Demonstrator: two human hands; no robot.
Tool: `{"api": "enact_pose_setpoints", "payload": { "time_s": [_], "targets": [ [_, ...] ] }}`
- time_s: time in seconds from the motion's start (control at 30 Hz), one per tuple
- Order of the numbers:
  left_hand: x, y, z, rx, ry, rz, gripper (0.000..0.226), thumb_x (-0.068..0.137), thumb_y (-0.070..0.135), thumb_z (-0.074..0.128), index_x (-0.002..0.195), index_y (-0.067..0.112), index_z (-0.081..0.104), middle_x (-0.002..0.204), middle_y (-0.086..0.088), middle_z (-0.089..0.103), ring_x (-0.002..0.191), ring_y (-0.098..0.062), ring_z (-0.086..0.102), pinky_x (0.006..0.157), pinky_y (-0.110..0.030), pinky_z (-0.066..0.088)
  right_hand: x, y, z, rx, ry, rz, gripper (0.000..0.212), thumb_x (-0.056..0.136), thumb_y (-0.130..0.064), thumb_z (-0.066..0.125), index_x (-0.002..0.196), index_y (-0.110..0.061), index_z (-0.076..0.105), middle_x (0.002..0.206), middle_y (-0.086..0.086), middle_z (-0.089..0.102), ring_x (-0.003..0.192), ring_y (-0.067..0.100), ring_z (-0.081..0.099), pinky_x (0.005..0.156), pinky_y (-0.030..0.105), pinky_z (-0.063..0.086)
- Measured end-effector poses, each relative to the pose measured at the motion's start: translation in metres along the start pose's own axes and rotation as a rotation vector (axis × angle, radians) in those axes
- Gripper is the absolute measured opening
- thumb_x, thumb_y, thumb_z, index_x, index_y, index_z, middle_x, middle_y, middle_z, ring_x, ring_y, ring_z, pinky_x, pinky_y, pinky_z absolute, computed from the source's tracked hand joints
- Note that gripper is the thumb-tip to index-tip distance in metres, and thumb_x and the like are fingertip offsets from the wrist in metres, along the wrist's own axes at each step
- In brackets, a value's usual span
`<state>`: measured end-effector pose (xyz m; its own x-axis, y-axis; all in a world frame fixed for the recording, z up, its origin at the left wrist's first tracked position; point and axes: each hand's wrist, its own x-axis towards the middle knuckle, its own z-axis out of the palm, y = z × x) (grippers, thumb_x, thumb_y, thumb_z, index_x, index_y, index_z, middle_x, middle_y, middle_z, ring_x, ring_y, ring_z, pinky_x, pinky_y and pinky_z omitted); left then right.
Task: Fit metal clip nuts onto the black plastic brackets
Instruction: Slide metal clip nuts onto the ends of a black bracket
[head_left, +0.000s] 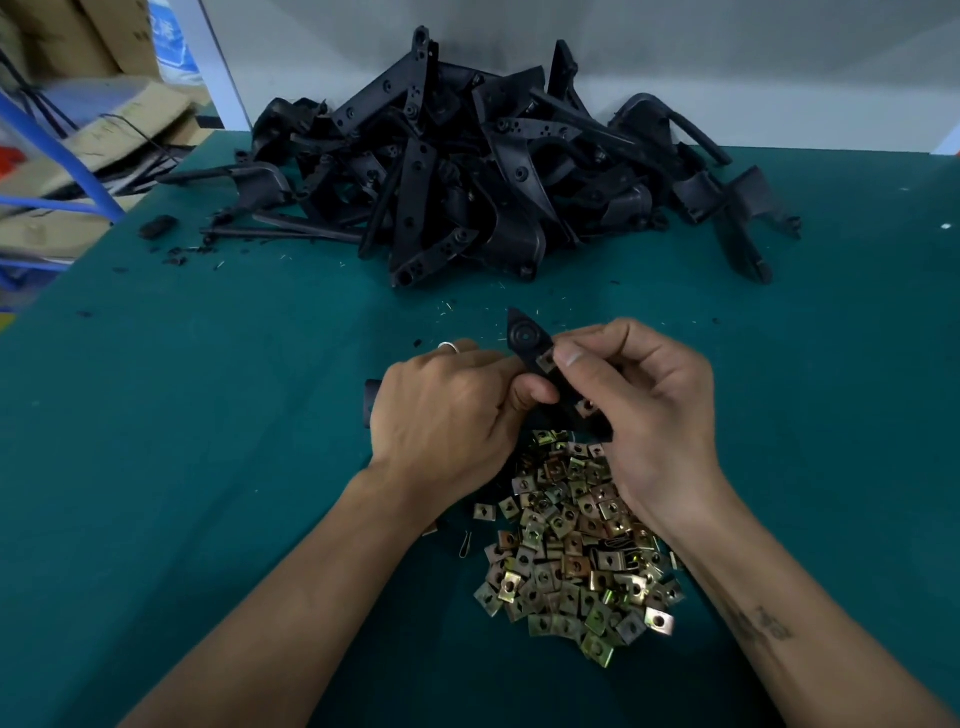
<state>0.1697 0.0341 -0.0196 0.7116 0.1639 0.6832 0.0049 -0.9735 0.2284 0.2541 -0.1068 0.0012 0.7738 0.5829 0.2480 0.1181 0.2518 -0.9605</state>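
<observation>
My left hand (441, 415) grips a black plastic bracket (527, 340) just above the green table, its pointed end with a round boss sticking up between my hands. My right hand (644, 395) pinches a metal clip nut (546, 360) against the bracket's edge with thumb and fingers. A second clip nut (587, 406) sits lower on the same bracket. Part of the bracket is hidden under both hands; a black end (372, 402) shows left of my left hand. A heap of loose brass-coloured clip nuts (576, 551) lies right below my hands.
A big pile of black plastic brackets (467, 171) fills the back of the green table (208, 415), against a white wall. Small black scraps (158, 227) lie at the back left. Cardboard boxes and a blue rack (62, 145) stand beyond the table's left edge.
</observation>
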Motion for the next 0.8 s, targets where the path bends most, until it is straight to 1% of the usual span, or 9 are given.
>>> {"api": "enact_pose_setpoints", "payload": {
  "time_s": [0.03, 0.13, 0.23, 0.33, 0.43, 0.53, 0.63, 0.73, 0.8],
  "targets": [
    [0.000, 0.000, 0.000, 0.008, 0.002, -0.005, 0.059, 0.103, 0.055, 0.029, 0.072, 0.019, 0.063, 0.069, 0.004, 0.067, 0.062, -0.025, 0.062, 0.046, -0.030, 0.040, 0.000, 0.000, -0.001, -0.006, -0.010, 0.011, 0.003, 0.079, -0.030, 0.077, 0.079, -0.028, 0.075, 0.086, 0.000, 0.074, 0.084, 0.018, 0.069, 0.080, 0.031, 0.057],
    [0.001, 0.001, -0.001, 0.023, 0.008, -0.022, 0.059, 0.104, 0.056, 0.030, 0.077, 0.018, 0.067, 0.071, 0.004, 0.068, 0.066, -0.025, 0.064, 0.046, -0.033, 0.044, 0.001, 0.001, -0.003, -0.098, -0.020, 0.003, 0.011, 0.080, -0.034, 0.075, 0.085, -0.024, 0.074, 0.084, -0.002, 0.072, 0.079, 0.015, 0.066, 0.073, 0.025, 0.055],
    [0.001, 0.001, -0.002, 0.032, -0.002, -0.025, 0.059, 0.104, 0.055, 0.029, 0.076, 0.018, 0.066, 0.070, 0.004, 0.067, 0.065, -0.025, 0.063, 0.046, -0.031, 0.040, 0.000, 0.002, -0.003, -0.199, -0.044, -0.065, 0.005, 0.088, -0.022, 0.074, 0.089, -0.017, 0.073, 0.083, 0.000, 0.074, 0.077, 0.013, 0.070, 0.071, 0.022, 0.055],
    [0.001, -0.001, -0.003, 0.033, -0.002, -0.017, 0.056, 0.105, 0.052, 0.033, 0.074, 0.016, 0.063, 0.070, 0.003, 0.066, 0.064, -0.025, 0.061, 0.047, -0.030, 0.036, -0.002, 0.000, -0.003, -0.349, -0.057, -0.208, 0.003, 0.093, -0.011, 0.071, 0.092, -0.011, 0.073, 0.081, -0.004, 0.073, 0.077, 0.010, 0.070, 0.069, 0.019, 0.054],
    [0.000, -0.001, -0.002, 0.039, -0.013, -0.012, 0.054, 0.106, 0.048, 0.035, 0.075, 0.017, 0.066, 0.072, 0.004, 0.066, 0.065, -0.023, 0.060, 0.047, -0.031, 0.038, -0.001, -0.004, -0.006, -0.553, -0.101, -0.394, 0.007, 0.095, -0.010, 0.066, 0.094, -0.005, 0.070, 0.084, -0.001, 0.069, 0.078, 0.013, 0.066, 0.067, 0.024, 0.051],
    [0.000, -0.002, -0.002, -0.002, 0.008, 0.002, 0.041, 0.104, 0.036, 0.044, 0.074, 0.016, 0.064, 0.073, 0.003, 0.065, 0.064, -0.024, 0.059, 0.046, -0.032, 0.038, 0.000, -0.007, -0.009, -0.727, -0.179, -0.485, 0.008, 0.099, -0.011, 0.058, 0.095, -0.008, 0.064, 0.083, -0.005, 0.058, 0.073, 0.013, 0.056, 0.063, 0.021, 0.042],
    [0.001, -0.003, -0.003, 0.011, 0.015, 0.007, 0.046, 0.105, 0.038, 0.040, 0.072, 0.017, 0.063, 0.072, 0.003, 0.065, 0.064, -0.023, 0.059, 0.047, -0.031, 0.038, 0.001, -0.009, -0.011, -0.924, -0.216, -0.537, 0.011, 0.103, -0.015, 0.052, 0.096, -0.012, 0.061, 0.087, -0.011, 0.052, 0.075, 0.010, 0.048, 0.066, 0.016, 0.036],
    [0.002, -0.001, -0.002, 0.049, -0.026, -0.052, 0.048, 0.105, 0.039, 0.038, 0.074, 0.015, 0.066, 0.073, 0.002, 0.066, 0.067, -0.024, 0.061, 0.047, -0.034, 0.043, 0.000, -0.012, -0.016, -1.028, -0.209, -0.557, 0.014, 0.102, -0.015, 0.052, 0.107, -0.011, 0.065, 0.098, -0.007, 0.060, 0.086, 0.014, 0.054, 0.069, 0.027, 0.046],
    [0.003, 0.000, -0.002, 0.071, -0.031, -0.089, 0.032, 0.097, 0.027, 0.046, 0.076, 0.012, 0.064, 0.073, 0.000, 0.064, 0.066, -0.027, 0.060, 0.047, -0.034, 0.043, -0.001, -0.015, -0.018, -1.087, -0.224, -0.535, 0.025, 0.101, -0.015, 0.054, 0.124, -0.012, 0.062, 0.110, -0.005, 0.062, 0.098, 0.017, 0.057, 0.074, 0.033, 0.051]
  ]
}}
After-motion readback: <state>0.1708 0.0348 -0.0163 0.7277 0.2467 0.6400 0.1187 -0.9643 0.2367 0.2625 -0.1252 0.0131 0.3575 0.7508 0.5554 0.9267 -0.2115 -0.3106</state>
